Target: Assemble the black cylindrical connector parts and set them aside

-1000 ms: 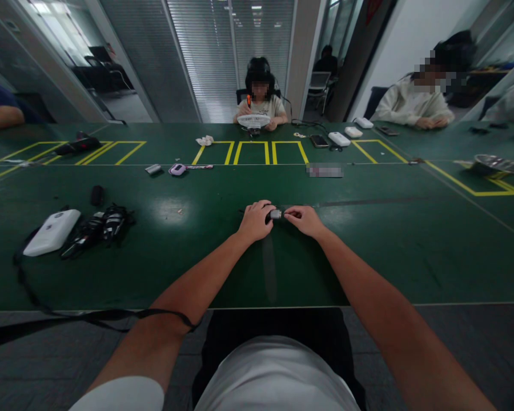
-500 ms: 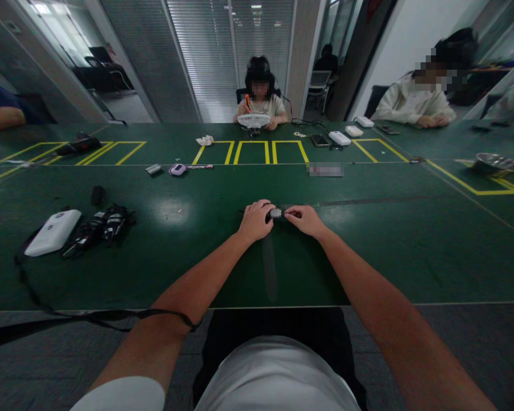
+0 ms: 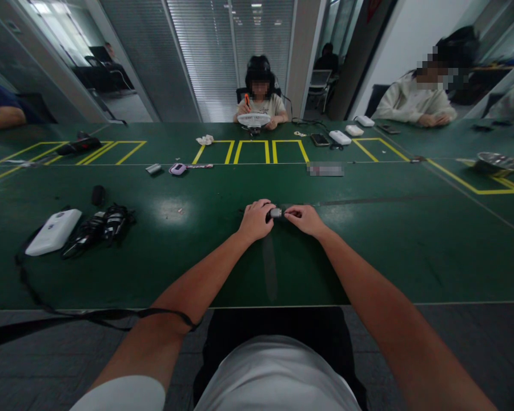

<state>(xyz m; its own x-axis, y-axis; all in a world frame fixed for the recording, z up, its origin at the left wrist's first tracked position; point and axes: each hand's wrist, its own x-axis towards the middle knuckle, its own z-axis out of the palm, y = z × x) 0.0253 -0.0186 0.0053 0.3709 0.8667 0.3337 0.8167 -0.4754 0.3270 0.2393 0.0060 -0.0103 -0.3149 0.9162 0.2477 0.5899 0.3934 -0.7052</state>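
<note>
My left hand (image 3: 257,220) is wrapped round a small black object with a silver-grey end (image 3: 276,213), and its black part is mostly under my fingers. What kind of thing it is, I cannot make out. Just to the right, my right hand (image 3: 306,220) has thumb and fingertips pinched together, close to the silver end. Anything between those fingertips is too small to name. Both hands rest low over the green table (image 3: 223,274), near its middle.
To the left lie a white box-shaped device (image 3: 53,232), bundled black cables (image 3: 115,221) and a small black cylinder (image 3: 98,195). A black strap (image 3: 111,314) crosses my left forearm. Farther off are a lilac gadget (image 3: 178,169), a phone (image 3: 320,140) and a metal bowl (image 3: 501,162). Co-workers sit around.
</note>
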